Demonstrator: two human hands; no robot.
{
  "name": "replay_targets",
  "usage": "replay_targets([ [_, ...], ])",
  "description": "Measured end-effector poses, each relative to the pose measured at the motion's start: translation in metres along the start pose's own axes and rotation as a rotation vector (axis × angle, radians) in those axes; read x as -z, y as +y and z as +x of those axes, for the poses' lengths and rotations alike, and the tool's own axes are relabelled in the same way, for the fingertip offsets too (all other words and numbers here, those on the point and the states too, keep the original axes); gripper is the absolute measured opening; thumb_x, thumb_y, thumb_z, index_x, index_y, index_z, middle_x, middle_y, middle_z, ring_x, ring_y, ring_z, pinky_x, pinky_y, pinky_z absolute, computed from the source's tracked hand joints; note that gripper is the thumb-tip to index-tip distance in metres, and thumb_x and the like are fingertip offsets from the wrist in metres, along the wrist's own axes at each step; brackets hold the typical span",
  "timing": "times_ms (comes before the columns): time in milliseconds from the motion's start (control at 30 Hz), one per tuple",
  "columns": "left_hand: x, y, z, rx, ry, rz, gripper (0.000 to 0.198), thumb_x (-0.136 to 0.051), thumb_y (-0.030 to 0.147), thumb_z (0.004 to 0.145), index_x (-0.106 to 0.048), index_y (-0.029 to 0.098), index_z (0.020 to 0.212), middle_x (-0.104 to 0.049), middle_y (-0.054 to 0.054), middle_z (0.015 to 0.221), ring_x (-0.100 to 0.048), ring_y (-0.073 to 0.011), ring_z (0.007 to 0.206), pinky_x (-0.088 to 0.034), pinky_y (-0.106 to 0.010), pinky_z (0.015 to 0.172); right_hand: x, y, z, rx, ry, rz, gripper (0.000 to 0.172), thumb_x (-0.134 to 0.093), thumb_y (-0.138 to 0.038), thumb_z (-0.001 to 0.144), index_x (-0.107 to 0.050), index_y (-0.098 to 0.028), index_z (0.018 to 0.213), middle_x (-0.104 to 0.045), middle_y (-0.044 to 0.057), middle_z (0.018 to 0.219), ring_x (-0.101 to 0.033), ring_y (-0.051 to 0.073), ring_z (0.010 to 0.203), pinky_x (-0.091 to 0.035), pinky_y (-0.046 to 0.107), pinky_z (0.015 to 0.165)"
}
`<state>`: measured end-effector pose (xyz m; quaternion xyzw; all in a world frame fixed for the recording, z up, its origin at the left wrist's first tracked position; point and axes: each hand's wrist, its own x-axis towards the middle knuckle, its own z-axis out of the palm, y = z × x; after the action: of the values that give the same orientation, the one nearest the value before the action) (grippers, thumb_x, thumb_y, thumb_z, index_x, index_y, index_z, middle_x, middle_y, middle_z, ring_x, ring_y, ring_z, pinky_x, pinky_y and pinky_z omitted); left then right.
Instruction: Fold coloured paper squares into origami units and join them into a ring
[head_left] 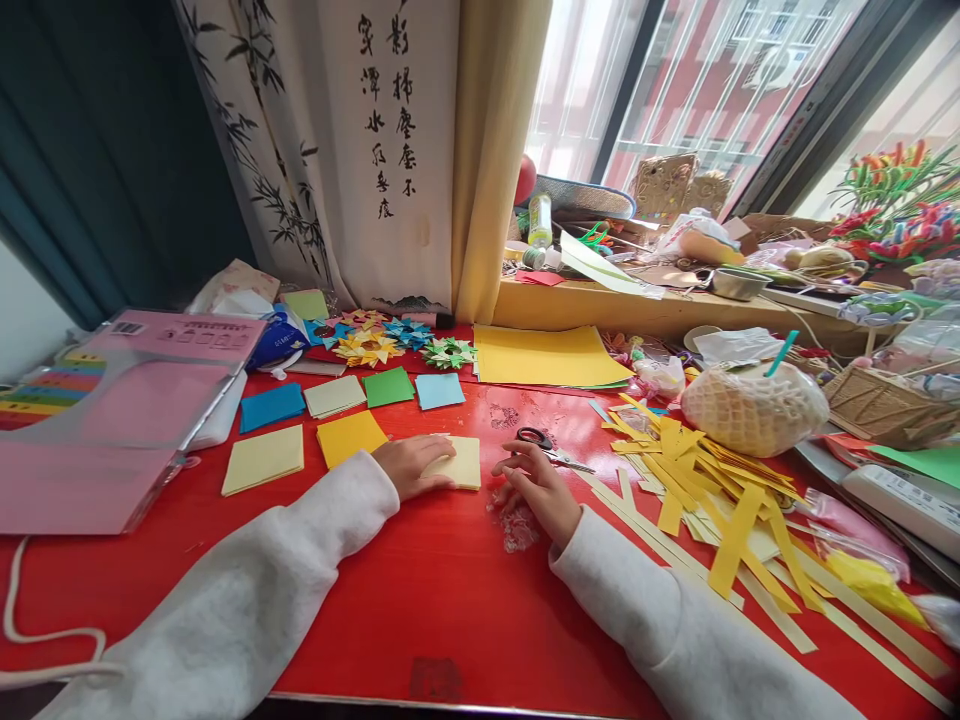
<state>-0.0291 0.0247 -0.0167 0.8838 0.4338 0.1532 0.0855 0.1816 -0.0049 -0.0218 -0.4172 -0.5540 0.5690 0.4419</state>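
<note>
Your left hand [416, 467] is lying spread on the cream paper [466, 466], hiding its left side, while your loosely parted right hand [543, 492] is partly covering the scissors [571, 461] beside scattered strips [739, 540].

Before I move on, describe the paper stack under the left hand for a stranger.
On the red table, find the left hand. The pale-yellow stack lies partly beneath it, left of the scissors. Only this small stack has a hand on it.
</note>
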Motion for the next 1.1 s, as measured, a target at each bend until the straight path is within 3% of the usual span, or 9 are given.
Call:
replay_targets([
  [300, -0.003, -0.008, 0.000, -0.105, 0.019, 0.049, 0.032, -0.046, 0.042, 0.075, -0.057, 0.023, 0.098, -0.054, -0.006, 0.115, -0.047, -0.0176, 0.108, -0.040, -0.028, 0.087, 0.000, -0.002, 0.000, -0.015, 0.000, -0.002, 0.028, -0.048, -0.031, 0.072, -0.036, -0.020, 0.094, -0.049, -0.002, 0.076, -0.053, 0.008, 0.046, -0.043, 0.023, 0.043],
  [433, -0.007, -0.009, 0.001, -0.189, 0.117, 0.125, 0.027, -0.038, 0.034, 0.081, -0.060, 0.022, 0.090, -0.060, -0.004, 0.105, -0.054, -0.0154, 0.098, -0.044, -0.025, 0.081, 0.000, -0.002, 0.000, -0.026, -0.002, 0.007, 0.027, -0.049, -0.031, 0.071, -0.038, -0.020, 0.093, -0.050, -0.002, 0.075, -0.053, 0.007, 0.046, -0.042, 0.022, 0.043],
  [567, -0.006, -0.007, 0.001, -0.193, 0.195, 0.167, 0.025, -0.036, 0.025, 0.082, -0.060, 0.019, 0.086, -0.066, -0.004, 0.087, -0.062, -0.0154, 0.079, -0.049, -0.025, 0.068, 0.000, -0.004, -0.001, -0.052, -0.048, 0.028, 0.022, -0.051, -0.034, 0.071, -0.045, -0.017, 0.084, -0.053, -0.002, 0.067, -0.054, 0.009, 0.047, -0.042, 0.021, 0.043],
  [633, -0.001, -0.003, 0.001, -0.205, 0.233, 0.185, 0.023, -0.037, 0.021, 0.081, -0.059, 0.017, 0.086, -0.067, -0.005, 0.084, -0.062, -0.0164, 0.078, -0.049, -0.027, 0.068, -0.001, -0.007, -0.002, -0.065, -0.053, 0.065, 0.023, -0.051, -0.037, 0.071, -0.048, -0.016, 0.080, -0.055, 0.000, 0.065, -0.056, 0.010, 0.050, -0.043, 0.022, 0.044],
  [700, 0.005, 0.002, -0.001, -0.271, 0.318, 0.229, 0.021, -0.039, 0.016, 0.080, -0.058, 0.015, 0.088, -0.065, -0.006, 0.090, -0.060, -0.0171, 0.086, -0.048, -0.029, 0.076, -0.003, -0.010, -0.002, -0.106, -0.047, 0.123, 0.027, -0.049, -0.041, 0.072, -0.052, -0.015, 0.079, -0.058, 0.003, 0.069, -0.058, 0.013, 0.055, -0.046, 0.024, 0.046],
  [800, 0.014, 0.015, -0.005, -0.515, 0.552, 0.353, 0.022, -0.042, 0.010, 0.079, -0.054, 0.011, 0.097, -0.063, -0.010, 0.096, -0.055, -0.0183, 0.096, -0.044, -0.031, 0.083, -0.006, -0.011, -0.003, -0.204, -0.075, 0.236, 0.031, -0.048, -0.042, 0.073, -0.054, -0.013, 0.084, -0.061, 0.008, 0.077, -0.060, 0.016, 0.065, -0.049, 0.027, 0.054],
  [933, 0.016, 0.037, -0.009, -0.661, 0.531, 0.266, 0.017, -0.047, 0.009, 0.076, -0.056, 0.010, 0.091, -0.061, -0.012, 0.096, -0.052, -0.0189, 0.099, -0.043, -0.031, 0.086, -0.007, -0.004, -0.002, -0.188, -0.108, 0.314, 0.030, -0.054, -0.036, 0.070, -0.055, -0.015, 0.091, -0.061, 0.007, 0.085, -0.060, 0.016, 0.072, -0.049, 0.026, 0.056],
  [1000, 0.015, 0.045, -0.009, -0.551, 0.493, 0.123, 0.010, -0.051, 0.013, 0.075, -0.058, 0.014, 0.081, -0.058, -0.011, 0.103, -0.049, -0.0192, 0.102, -0.041, -0.033, 0.087, -0.005, -0.001, -0.002, -0.132, -0.082, 0.300, 0.031, -0.057, -0.033, 0.068, -0.054, -0.017, 0.094, -0.060, 0.006, 0.088, -0.059, 0.016, 0.075, -0.049, 0.024, 0.057],
  [1100, 0.011, 0.050, -0.007, -0.245, 0.424, -0.148, 0.009, -0.053, 0.024, 0.074, -0.058, 0.017, 0.073, -0.043, -0.010, 0.120, -0.039, -0.0221, 0.113, -0.036, -0.038, 0.092, -0.002, -0.001, -0.003, -0.072, -0.071, 0.272, 0.031, -0.055, -0.035, 0.069, -0.053, -0.020, 0.096, -0.058, 0.005, 0.095, -0.058, 0.017, 0.079, -0.050, 0.026, 0.058],
])
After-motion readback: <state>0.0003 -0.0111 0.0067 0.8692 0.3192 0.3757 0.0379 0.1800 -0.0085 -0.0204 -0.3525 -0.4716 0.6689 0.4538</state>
